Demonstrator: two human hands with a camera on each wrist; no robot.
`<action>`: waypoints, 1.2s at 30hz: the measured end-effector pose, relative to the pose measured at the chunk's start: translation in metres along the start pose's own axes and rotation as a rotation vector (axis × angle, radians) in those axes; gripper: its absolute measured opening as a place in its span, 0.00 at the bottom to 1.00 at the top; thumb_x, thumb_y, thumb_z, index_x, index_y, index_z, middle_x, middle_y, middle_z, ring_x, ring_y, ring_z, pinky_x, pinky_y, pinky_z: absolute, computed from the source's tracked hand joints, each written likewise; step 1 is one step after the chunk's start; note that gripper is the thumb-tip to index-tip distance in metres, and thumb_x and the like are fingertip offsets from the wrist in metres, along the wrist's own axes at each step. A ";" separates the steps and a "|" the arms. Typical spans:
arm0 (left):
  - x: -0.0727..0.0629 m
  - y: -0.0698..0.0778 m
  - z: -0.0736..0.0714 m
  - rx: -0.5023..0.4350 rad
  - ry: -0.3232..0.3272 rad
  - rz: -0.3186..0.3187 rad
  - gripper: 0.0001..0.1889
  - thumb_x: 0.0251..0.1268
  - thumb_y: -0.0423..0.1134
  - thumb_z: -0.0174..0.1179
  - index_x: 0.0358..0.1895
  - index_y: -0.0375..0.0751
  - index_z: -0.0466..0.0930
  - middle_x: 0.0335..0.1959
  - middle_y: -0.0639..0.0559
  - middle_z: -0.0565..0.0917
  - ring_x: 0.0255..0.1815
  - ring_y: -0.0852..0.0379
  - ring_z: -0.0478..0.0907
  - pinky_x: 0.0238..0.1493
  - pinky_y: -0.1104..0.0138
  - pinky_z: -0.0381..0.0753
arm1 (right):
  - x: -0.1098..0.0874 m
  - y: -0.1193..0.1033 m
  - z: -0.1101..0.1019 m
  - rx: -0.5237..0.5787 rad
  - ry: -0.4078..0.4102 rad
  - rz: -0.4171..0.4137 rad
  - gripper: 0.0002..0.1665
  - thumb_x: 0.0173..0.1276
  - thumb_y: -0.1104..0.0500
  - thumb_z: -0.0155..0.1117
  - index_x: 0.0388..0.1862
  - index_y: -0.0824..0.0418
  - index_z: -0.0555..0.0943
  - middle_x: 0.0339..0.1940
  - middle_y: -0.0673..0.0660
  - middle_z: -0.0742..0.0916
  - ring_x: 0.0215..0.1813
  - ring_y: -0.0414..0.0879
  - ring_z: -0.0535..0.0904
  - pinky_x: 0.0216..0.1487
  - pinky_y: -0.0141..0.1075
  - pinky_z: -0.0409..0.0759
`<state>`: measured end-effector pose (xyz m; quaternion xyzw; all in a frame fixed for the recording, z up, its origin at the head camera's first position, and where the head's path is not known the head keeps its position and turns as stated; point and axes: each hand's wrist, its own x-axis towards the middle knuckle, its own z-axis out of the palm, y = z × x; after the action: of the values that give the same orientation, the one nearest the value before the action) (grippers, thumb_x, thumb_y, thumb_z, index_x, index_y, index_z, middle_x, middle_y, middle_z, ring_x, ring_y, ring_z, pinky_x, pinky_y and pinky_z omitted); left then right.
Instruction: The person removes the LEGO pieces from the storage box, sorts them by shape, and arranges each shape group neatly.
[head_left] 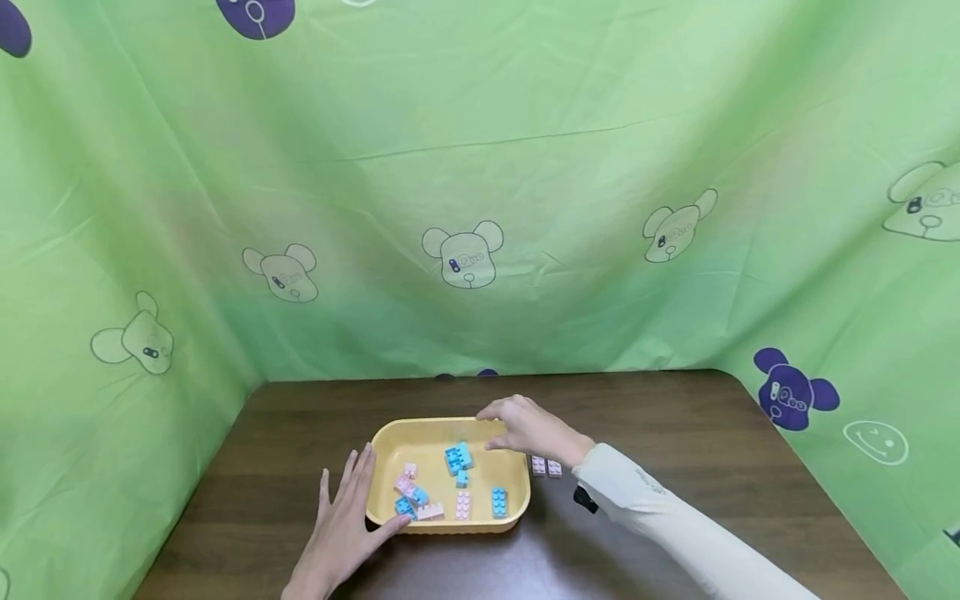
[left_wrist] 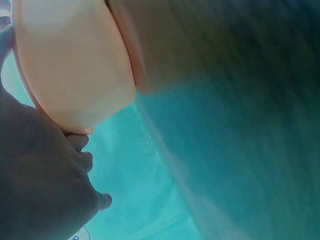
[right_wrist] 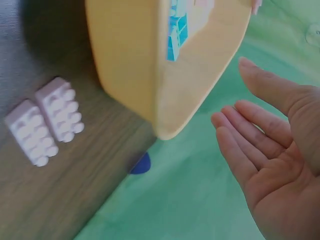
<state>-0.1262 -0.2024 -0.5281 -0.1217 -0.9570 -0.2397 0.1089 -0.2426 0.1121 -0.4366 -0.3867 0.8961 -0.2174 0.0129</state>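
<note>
A yellow plastic bin (head_left: 420, 425) stands on the table with several pink and blue toy building bricks inside. My left hand (head_left: 341, 521) rests against the bin's left side, fingers extended and spread, thumb at the front rim. In the left wrist view, that hand (left_wrist: 45, 170) touches the bin's edge. Over the bin's back right corner hovers my right hand (head_left: 531, 429). The right wrist view shows this hand (right_wrist: 275, 140) with fingers loosely bent, thumb apart and nothing held. Inside the bin, a blue brick (head_left: 499, 502) lies near the right end, beside a pink brick (head_left: 462, 505).
Two pink bricks (right_wrist: 60, 110) lie side by side on the brown wooden table (head_left: 675, 467), just right of the bin. A green printed cloth (head_left: 465, 333) hangs behind the table and along both sides.
</note>
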 end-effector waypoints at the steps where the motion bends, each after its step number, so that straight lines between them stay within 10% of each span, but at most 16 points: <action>1: 0.000 0.000 0.000 0.000 0.003 0.003 0.58 0.63 0.67 0.69 0.86 0.36 0.52 0.86 0.39 0.57 0.85 0.35 0.52 0.76 0.28 0.42 | 0.005 -0.001 0.001 -0.005 -0.015 -0.010 0.22 0.65 0.63 0.80 0.55 0.73 0.87 0.52 0.65 0.91 0.54 0.57 0.89 0.55 0.44 0.87; 18: -0.002 -0.001 -0.006 -0.015 0.022 0.017 0.57 0.63 0.67 0.69 0.85 0.37 0.53 0.85 0.38 0.59 0.83 0.32 0.55 0.75 0.27 0.44 | 0.056 -0.030 0.035 -0.237 -0.295 0.054 0.21 0.61 0.62 0.84 0.53 0.65 0.90 0.50 0.56 0.91 0.53 0.49 0.87 0.56 0.34 0.84; 25: 0.000 0.001 -0.005 -0.012 0.019 0.016 0.58 0.63 0.67 0.70 0.86 0.37 0.53 0.85 0.39 0.58 0.83 0.33 0.55 0.75 0.27 0.44 | 0.057 -0.030 0.044 -0.278 -0.298 0.070 0.11 0.57 0.67 0.83 0.33 0.62 0.86 0.29 0.50 0.82 0.34 0.42 0.74 0.39 0.31 0.77; 28: 0.000 0.001 -0.005 -0.015 0.000 0.003 0.58 0.63 0.66 0.70 0.86 0.38 0.51 0.86 0.41 0.56 0.85 0.35 0.52 0.76 0.27 0.42 | 0.056 -0.028 0.045 -0.278 -0.281 0.028 0.23 0.53 0.69 0.83 0.21 0.58 0.73 0.21 0.48 0.69 0.27 0.41 0.61 0.30 0.32 0.63; 36: 0.001 0.000 -0.006 -0.011 0.004 0.005 0.58 0.63 0.66 0.71 0.86 0.37 0.52 0.86 0.40 0.56 0.84 0.33 0.54 0.75 0.27 0.43 | 0.055 -0.029 0.050 -0.320 -0.275 0.026 0.28 0.52 0.70 0.82 0.20 0.55 0.67 0.22 0.48 0.69 0.28 0.41 0.61 0.31 0.32 0.67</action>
<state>-0.1261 -0.2048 -0.5227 -0.1243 -0.9551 -0.2450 0.1107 -0.2513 0.0372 -0.4622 -0.3984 0.9139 -0.0173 0.0762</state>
